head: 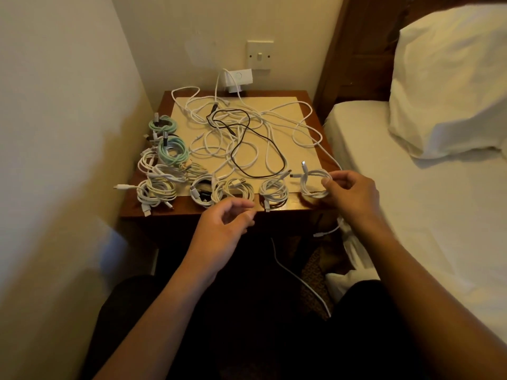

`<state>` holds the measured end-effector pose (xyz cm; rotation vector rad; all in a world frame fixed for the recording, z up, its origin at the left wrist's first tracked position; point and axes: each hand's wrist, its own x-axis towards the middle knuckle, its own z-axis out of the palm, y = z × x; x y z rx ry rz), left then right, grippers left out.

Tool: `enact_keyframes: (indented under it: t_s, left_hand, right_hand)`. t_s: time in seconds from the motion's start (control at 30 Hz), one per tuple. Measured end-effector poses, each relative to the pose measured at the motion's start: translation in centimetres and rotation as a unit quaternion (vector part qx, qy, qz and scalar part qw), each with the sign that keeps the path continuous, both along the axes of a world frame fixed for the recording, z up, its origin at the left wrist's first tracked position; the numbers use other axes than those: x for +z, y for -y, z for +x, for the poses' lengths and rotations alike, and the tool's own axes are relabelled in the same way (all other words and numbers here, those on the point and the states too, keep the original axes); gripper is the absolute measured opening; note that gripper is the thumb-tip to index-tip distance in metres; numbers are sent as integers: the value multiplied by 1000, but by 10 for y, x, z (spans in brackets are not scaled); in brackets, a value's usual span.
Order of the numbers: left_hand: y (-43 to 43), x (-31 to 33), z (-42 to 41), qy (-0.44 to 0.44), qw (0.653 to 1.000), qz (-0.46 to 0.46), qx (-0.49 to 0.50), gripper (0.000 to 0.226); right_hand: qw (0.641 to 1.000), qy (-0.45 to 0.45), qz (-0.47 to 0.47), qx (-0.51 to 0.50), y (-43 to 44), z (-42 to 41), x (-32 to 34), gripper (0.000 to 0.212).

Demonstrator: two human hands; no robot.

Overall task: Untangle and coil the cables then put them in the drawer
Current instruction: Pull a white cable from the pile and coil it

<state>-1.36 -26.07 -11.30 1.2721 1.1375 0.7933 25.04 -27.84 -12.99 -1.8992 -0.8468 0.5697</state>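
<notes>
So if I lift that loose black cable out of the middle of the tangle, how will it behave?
Probably floppy: the black cable lies in loose, wandering loops. It looks thin, so likely light. It may drag the white cables along, since several cross it.
</notes>
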Motion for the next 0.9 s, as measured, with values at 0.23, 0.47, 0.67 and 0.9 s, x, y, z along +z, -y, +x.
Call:
enact_keyframes:
  t_s: [0.23,0.47,0.67,0.9]
  left_hand:
    - [-5,-1,-6,-18,999,27,-11,17]
    - [-21,12,-14,-6,998,69,-9,16]
    - [-51,35,-29,-1,993,119,2,16]
    - [-90,56,-41,-62,986,156,18,13]
  right_hand:
    - [977,191,-87,40,-15,9,-2,28]
    - [957,262,-69,107,-39,-3,27,29]
    - [926,311,-32,213,-98,-47,56,28]
    - [898,349,-93,251,-200,-74,42,32]
